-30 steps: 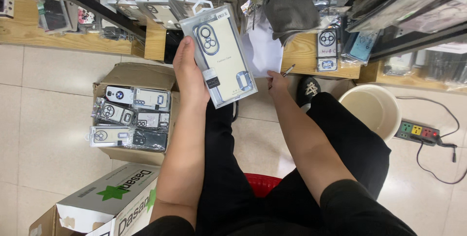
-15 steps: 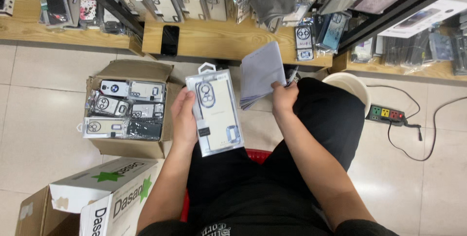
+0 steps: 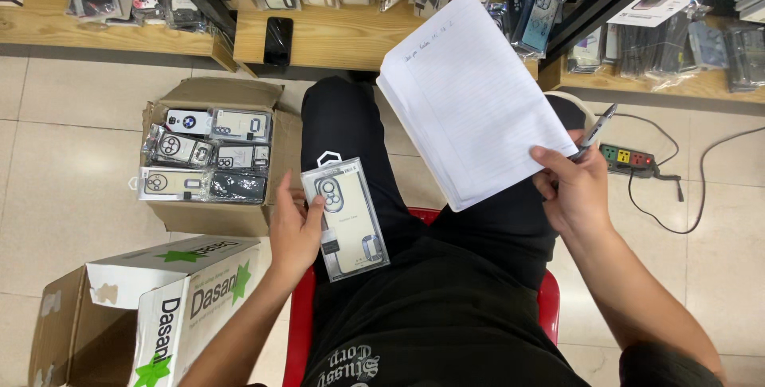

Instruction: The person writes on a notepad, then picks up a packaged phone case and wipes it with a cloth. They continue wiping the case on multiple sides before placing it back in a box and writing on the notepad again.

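My left hand [image 3: 293, 231] holds a packaged phone case [image 3: 345, 218], clear with a pale card insert, flat against my left thigh. My right hand [image 3: 575, 188] grips an open lined notebook [image 3: 470, 100] by its lower right corner, lifted over my right knee, and a pen [image 3: 598, 125] is pinched in the same hand. I sit in black clothes on a red stool [image 3: 422, 216].
An open cardboard box [image 3: 211, 220] of several packaged phone cases stands on the tiled floor to my left. A white and green printed carton [image 3: 159, 307] lies nearer me. Wooden shelves [image 3: 335, 36] with hanging cases run ahead, a black phone [image 3: 278, 40] on them. A power strip [image 3: 627, 157] and cables lie right.
My left hand has lowered the packaged case from shelf height to my thigh. My right hand has raised the notebook, which now faces me open, with the pen showing.
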